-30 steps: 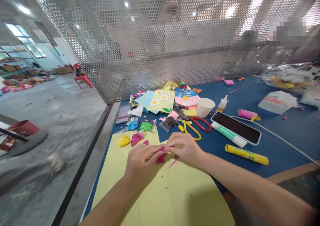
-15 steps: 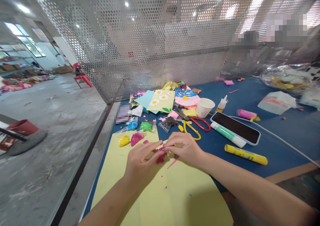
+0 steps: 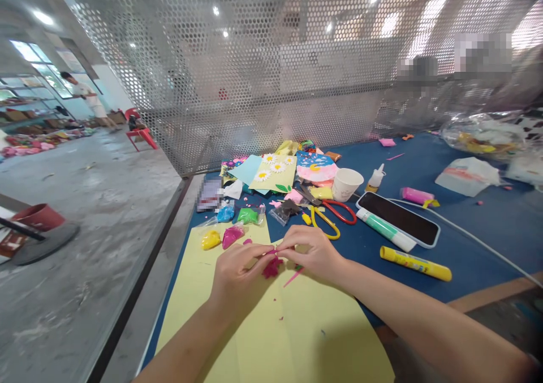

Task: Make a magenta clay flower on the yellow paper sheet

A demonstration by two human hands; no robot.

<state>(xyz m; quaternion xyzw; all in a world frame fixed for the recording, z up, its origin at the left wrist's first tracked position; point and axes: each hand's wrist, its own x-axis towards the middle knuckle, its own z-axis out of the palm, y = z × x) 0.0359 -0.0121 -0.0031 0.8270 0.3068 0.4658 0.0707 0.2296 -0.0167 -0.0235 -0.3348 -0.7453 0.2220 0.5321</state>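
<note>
My left hand (image 3: 238, 271) and my right hand (image 3: 311, 250) meet over a large yellow paper sheet (image 3: 275, 326) on the blue table. Both pinch a small lump of magenta clay (image 3: 272, 266) between their fingertips. A thin pink stick (image 3: 293, 276) lies on the sheet just below my right hand. Small bags of yellow clay (image 3: 210, 239) and magenta clay (image 3: 232, 236) rest at the sheet's far left corner.
Beyond the hands lie blue and green clay bags (image 3: 237, 214), scissors (image 3: 333, 216), a paper cup (image 3: 347, 184), a phone (image 3: 399, 218), a green-white glue stick (image 3: 386, 231), a yellow glue stick (image 3: 416, 263) and flower cards (image 3: 274, 171). A perforated metal screen (image 3: 271, 72) backs the table. A person stands far left.
My hands stay in place, kneading the magenta clay with small finger movements. The view tilted slightly, and a person has appeared at the far left.
</note>
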